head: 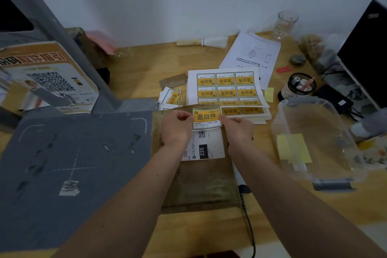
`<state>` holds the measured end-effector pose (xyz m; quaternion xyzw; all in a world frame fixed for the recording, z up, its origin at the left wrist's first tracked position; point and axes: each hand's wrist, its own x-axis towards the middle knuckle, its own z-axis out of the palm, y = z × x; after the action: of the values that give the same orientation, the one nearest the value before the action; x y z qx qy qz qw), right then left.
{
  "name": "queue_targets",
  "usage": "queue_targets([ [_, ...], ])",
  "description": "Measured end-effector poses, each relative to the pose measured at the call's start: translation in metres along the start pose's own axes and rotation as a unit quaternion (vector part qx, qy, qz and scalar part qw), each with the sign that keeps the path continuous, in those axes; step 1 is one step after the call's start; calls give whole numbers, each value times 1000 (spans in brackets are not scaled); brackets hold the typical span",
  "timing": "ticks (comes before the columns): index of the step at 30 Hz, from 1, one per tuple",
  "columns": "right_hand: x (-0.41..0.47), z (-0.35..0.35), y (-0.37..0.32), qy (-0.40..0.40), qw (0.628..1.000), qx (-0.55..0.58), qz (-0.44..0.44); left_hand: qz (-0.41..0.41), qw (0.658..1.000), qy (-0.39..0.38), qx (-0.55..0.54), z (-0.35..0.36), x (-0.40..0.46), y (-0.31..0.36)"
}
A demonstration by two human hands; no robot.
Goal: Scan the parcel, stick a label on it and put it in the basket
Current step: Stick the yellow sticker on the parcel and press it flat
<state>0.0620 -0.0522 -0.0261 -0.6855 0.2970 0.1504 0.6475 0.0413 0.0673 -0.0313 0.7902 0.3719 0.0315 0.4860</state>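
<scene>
Both hands hold one yellow label (207,118) printed "退回件" just above the brown parcel (196,178), which lies flat on the wooden table (146,69) at the centre. The left hand (177,126) pinches its left edge, the right hand (237,126) its right edge, fingers closed on the sticker. Under it, the parcel's white shipping label (206,146) shows a QR code and "220". At 1 o'clock lies a sheet of "退回件" labels (227,87); at 3 o'clock stands a clear plastic basket (314,142).
</scene>
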Motion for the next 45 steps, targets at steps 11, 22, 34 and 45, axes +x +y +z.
queue_targets([
  [11,9,9,9,34,993,-84,-70,13,999,28,23,7,-4,-2],
  [22,10,12,12,52,980,-148,-119,34,997,49,49,10,-5,-4],
  [34,11,10,13,48,976,-166,-135,173,965,104,165,10,-26,-16],
  [45,12,10,14,56,972,-178,-141,324,822,-158,441,18,-28,-37],
])
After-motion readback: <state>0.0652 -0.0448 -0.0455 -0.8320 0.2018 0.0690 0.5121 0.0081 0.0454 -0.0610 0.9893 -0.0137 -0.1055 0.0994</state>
